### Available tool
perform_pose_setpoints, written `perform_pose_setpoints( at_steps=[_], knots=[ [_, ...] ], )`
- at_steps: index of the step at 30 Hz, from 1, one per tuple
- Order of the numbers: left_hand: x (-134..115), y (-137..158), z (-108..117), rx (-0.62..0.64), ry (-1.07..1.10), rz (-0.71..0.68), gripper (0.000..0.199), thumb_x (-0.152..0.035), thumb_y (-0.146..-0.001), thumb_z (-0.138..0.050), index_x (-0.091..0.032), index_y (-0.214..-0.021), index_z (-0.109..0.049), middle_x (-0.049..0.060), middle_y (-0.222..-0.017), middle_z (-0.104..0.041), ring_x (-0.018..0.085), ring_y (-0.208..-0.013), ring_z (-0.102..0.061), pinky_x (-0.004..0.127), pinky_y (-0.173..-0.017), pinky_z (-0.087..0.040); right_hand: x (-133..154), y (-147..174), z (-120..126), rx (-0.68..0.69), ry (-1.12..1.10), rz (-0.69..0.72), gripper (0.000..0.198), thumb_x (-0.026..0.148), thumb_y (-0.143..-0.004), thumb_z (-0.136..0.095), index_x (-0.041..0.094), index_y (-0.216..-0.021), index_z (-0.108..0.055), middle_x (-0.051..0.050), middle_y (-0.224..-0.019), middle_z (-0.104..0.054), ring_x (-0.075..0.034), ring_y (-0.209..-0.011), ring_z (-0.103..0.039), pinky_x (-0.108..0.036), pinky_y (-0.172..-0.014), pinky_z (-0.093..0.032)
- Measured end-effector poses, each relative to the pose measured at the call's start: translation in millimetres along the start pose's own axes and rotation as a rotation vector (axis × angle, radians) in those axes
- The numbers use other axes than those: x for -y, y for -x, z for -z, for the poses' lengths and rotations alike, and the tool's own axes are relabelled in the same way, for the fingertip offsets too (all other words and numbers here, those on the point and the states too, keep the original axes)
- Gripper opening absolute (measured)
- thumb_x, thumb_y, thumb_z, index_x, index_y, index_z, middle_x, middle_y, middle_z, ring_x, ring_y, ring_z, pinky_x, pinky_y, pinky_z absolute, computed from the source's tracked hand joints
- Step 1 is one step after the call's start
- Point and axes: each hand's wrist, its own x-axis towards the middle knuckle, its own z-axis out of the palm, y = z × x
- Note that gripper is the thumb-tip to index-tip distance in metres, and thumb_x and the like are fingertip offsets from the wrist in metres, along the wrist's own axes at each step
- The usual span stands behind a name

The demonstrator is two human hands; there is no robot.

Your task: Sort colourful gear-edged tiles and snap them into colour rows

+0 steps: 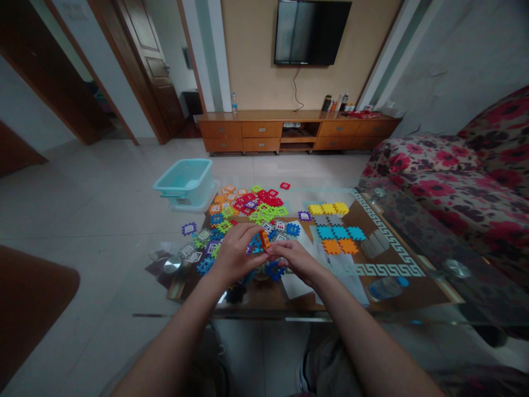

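Note:
My left hand (235, 251) pinches an orange interlocking plastic block (264, 240) between thumb and fingers above the table. My right hand (298, 259) closes its fingertips at the block's lower edge. Beneath and behind the hands spreads a loose pile of notched plastic pieces, with red pieces (244, 204), green pieces (268, 212) and blue pieces (205, 267) among them. On the right stand grouped blocks: yellow (328, 209), grey (326, 220), light blue (339, 232) and orange (339, 246). A purple piece (305, 216) lies at their left.
The glass table (397, 242) has a key-patterned border. White papers (297, 281) lie under the right forearm, and a water bottle (386, 288) rests near the front right. A turquoise bin (185, 184) stands at the back left. A flowered sofa (454, 160) is on the right.

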Motion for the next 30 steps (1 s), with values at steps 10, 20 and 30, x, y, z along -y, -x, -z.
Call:
perform_pose_setpoints(
  at_steps=[10,20,30],
  knots=[
    [-7,-8,7,0.045,0.264,0.138,0.036,-0.013,-0.082,-0.061,-0.020,-0.117,-0.062,0.010,-0.118,-0.063,0.024,-0.113,-0.059,0.042,-0.100,-0.048,-6,-5,4,-0.400,0.529,0.494,0.021,0.034,-0.069,-0.074,0.018,-0.083,-0.072,-0.004,-0.080,-0.070,-0.018,-0.070,-0.061,-0.032,-0.066,-0.048],
    [-1,-10,0,-0.052,0.745,0.615,0.027,-0.040,-0.088,-0.065,-0.017,-0.103,-0.068,0.007,-0.095,-0.072,0.018,-0.082,-0.070,0.033,-0.078,-0.057,-4,0,5,-0.483,0.775,0.796,0.018,0.025,-0.072,-0.072,0.021,-0.090,-0.068,-0.005,-0.090,-0.069,-0.022,-0.084,-0.065,-0.036,-0.076,-0.052],
    [-1,-10,-1,0.107,0.989,0.946,0.034,-0.045,-0.074,-0.079,-0.015,-0.088,-0.073,0.007,-0.086,-0.075,0.015,-0.073,-0.070,0.029,-0.074,-0.057,-4,6,7,-0.503,1.028,0.884,0.026,0.025,-0.075,-0.070,0.020,-0.100,-0.066,-0.009,-0.103,-0.070,-0.028,-0.098,-0.064,-0.042,-0.087,-0.051]
  ],
)
